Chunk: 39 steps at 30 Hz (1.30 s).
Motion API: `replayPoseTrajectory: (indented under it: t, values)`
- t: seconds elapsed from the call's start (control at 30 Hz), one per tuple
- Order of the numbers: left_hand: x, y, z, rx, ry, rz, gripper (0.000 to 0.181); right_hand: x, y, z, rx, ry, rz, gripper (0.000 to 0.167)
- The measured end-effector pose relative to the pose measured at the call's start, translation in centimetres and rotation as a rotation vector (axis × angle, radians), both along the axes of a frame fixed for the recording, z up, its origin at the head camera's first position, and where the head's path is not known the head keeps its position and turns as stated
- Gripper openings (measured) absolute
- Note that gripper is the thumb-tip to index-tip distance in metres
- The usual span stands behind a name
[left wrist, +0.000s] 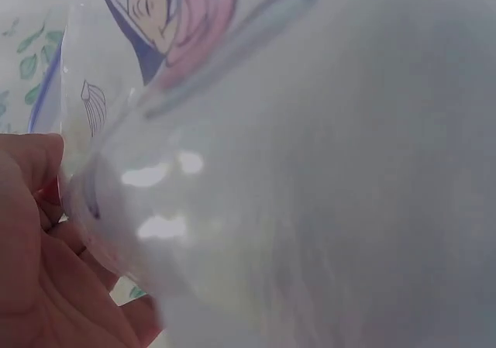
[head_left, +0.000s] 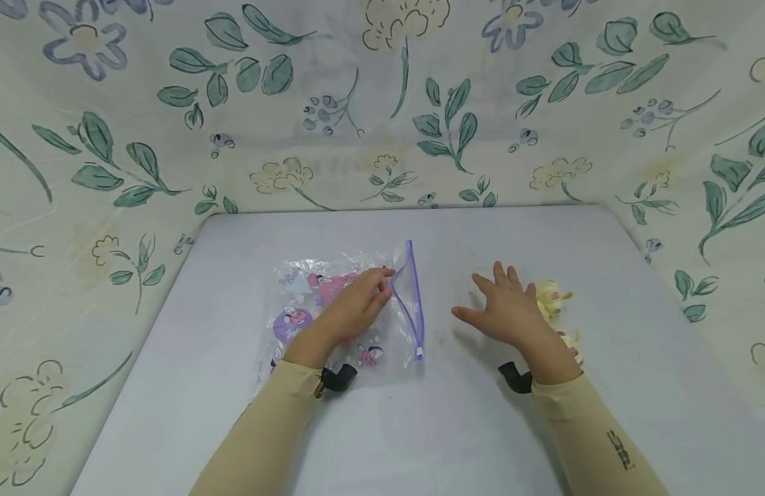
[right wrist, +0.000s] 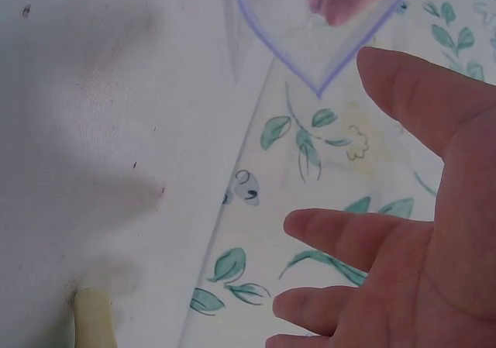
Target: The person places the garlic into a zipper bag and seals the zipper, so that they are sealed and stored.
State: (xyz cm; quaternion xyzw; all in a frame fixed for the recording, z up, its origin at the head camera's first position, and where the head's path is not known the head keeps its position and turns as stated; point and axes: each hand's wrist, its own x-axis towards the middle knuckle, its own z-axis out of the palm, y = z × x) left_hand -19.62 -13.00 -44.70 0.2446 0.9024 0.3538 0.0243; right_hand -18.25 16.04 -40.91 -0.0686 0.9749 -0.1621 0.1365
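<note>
A clear plastic zip bag (head_left: 382, 344) printed with pink and purple cartoon figures lies on the table, its purple slider zipper (head_left: 418, 310) facing right. The zipper edges stand apart, so the bag's mouth gapes. My left hand (head_left: 351, 310) pinches the upper film close to the mouth; in the left wrist view, the lifted film (left wrist: 232, 208) bulges beside the thumb (left wrist: 39, 162). My right hand (head_left: 509, 310) is spread over the table right of the bag, holding nothing. Behind it sit small yellow things (head_left: 549, 300), partly hidden, their kind unclear.
The white table (head_left: 456, 434) carries the bag and the yellow things. A cloth (head_left: 357, 165) with leaves and flowers hangs behind it and at its sides. A pale yellow end of something (right wrist: 94, 317) shows low in the right wrist view.
</note>
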Motion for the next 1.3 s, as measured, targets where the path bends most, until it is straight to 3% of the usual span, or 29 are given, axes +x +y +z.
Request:
replayPoseTrajectory:
  t: [0.13,0.3,0.67,0.87,1.07,1.3]
  values:
    - [0.4,-0.7,1.2,0.045,-0.004,0.016,0.017,-0.1,-0.2,0.1,0.001,0.002,0.006,0.09]
    - [0.7,-1.2,2.5,0.099,0.043,0.026,0.017,-0.2,-0.5,0.3,-0.004,0.013,0.018,0.089]
    - [1.0,-1.8,2.9,0.145,0.053,0.035,0.015,-0.5,-3.6,0.8,-0.119,0.055,0.17,0.085]
    - [1.1,-2.3,3.4,0.218,0.052,0.04,0.012,-0.7,-4.6,1.2,-0.169,0.013,0.163,0.082]
    - [0.9,-2.4,3.5,0.238,0.04,-0.001,0.011,-0.6,-5.3,1.0,-0.247,-0.066,0.119,0.079]
    - [0.9,-2.6,3.5,0.25,0.048,-0.001,0.01,0.2,-5.7,0.3,-0.196,-0.135,0.057,0.075]
